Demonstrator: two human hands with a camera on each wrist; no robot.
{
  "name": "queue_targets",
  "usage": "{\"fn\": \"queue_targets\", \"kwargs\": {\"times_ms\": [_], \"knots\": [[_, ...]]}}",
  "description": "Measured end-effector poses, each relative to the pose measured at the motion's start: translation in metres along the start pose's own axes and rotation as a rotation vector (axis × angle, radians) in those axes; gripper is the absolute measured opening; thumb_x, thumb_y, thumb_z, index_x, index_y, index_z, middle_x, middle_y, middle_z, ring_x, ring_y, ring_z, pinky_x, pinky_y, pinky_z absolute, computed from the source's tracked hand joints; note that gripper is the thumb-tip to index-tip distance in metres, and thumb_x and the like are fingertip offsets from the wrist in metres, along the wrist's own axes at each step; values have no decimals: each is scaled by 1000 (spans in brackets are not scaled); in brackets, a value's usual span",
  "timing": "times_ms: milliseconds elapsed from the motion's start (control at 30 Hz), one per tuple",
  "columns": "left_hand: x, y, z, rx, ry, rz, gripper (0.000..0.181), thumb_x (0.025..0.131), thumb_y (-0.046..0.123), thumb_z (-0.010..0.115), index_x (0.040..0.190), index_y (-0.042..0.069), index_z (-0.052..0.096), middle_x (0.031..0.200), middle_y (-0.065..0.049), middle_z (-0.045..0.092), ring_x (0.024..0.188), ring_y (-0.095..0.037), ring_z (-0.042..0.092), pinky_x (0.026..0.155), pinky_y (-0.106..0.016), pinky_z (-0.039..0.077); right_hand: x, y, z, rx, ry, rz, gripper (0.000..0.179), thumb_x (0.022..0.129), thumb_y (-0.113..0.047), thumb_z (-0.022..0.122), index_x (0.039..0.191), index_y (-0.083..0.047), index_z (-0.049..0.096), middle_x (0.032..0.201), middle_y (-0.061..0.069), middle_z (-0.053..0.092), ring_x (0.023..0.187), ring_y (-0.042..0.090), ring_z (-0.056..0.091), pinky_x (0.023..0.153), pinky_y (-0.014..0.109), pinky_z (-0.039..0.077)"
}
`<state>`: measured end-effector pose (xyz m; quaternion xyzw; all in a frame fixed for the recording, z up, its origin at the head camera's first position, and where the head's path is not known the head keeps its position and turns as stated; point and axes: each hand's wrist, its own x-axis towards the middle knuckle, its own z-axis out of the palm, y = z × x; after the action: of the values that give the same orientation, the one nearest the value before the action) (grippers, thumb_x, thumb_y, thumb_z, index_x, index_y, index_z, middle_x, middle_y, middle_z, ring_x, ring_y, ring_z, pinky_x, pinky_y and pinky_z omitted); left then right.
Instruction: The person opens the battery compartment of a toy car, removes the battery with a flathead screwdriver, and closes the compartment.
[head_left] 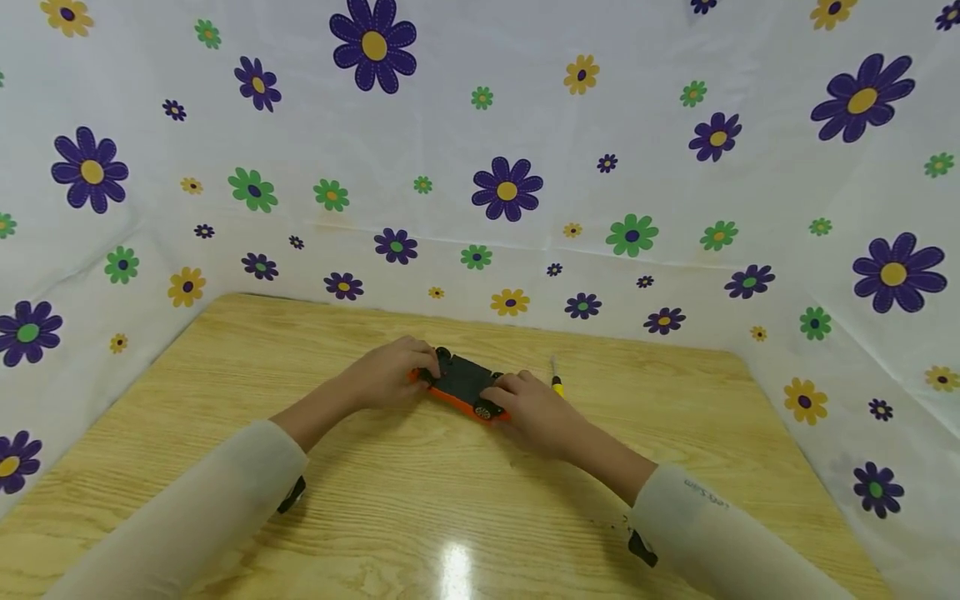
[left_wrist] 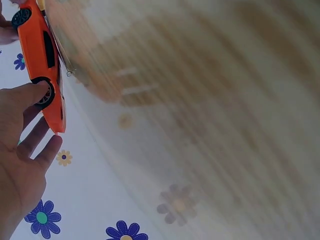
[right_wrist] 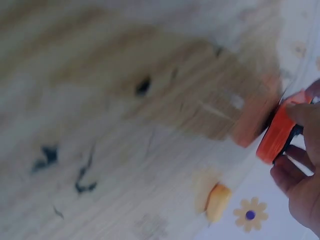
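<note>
An orange toy car (head_left: 463, 379) lies wheels-up on the wooden table, its flat black underside facing up. My left hand (head_left: 386, 372) grips its left end; in the left wrist view, the thumb (left_wrist: 35, 92) presses by a wheel and the fingers spread beneath the body. The other end is held by my right hand (head_left: 536, 414), with fingertips over the underside near a wheel. From the right wrist view, the car's orange end (right_wrist: 275, 137) shows between thumb and fingers. Just behind the right hand is a screwdriver (head_left: 557, 385) with a yellow-and-black handle, its shaft pointing away.
The light wooden table (head_left: 420, 500) is walled at the back and sides by a white flower-patterned cloth (head_left: 442, 125). Small dark specks (head_left: 600, 524) lie near my right sleeve. Blurred dark bits (right_wrist: 48, 155) show on the table in the right wrist view.
</note>
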<state>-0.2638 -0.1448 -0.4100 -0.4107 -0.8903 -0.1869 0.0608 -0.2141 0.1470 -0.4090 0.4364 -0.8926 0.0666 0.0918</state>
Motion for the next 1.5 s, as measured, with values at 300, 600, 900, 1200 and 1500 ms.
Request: {"fn": "queue_targets", "kwargs": {"times_ms": [300,600,900,1200,1500], "knots": [[11,-9,0,-37,-39,19,20,90,-4,74,104,11,74,119,-5,69,119,-28,60,102,-44,52,-1,-43,-1,-291,3,-25,44,92,-34,79,129,-14,66,112,7,63,98,25,56,87,40,53],[11,-4,0,-76,-63,6,22,88,-3,74,107,8,75,124,-9,67,123,-30,59,107,-46,49,2,-26,-9,-177,-82,-80,49,94,-42,75,135,-17,63,121,5,62,110,26,56,93,42,52],[3,11,5,-36,-19,117,18,86,1,78,101,11,76,118,-7,68,114,-26,61,101,-42,54,6,10,-21,53,-207,-84,65,93,-43,75,148,-18,52,146,8,52,133,29,49,112,50,43],[8,15,8,10,-6,202,16,87,1,79,98,12,74,111,-4,70,111,-22,62,99,-39,54,5,11,-13,101,-236,-64,67,93,-40,75,150,-15,51,150,11,48,134,30,48,111,48,45],[13,8,9,-9,-18,205,10,91,4,77,99,11,75,115,-4,72,123,-26,60,108,-40,50,1,-26,-6,-117,-150,-61,64,94,-52,71,144,-14,56,130,12,59,115,27,55,100,39,52]]}}
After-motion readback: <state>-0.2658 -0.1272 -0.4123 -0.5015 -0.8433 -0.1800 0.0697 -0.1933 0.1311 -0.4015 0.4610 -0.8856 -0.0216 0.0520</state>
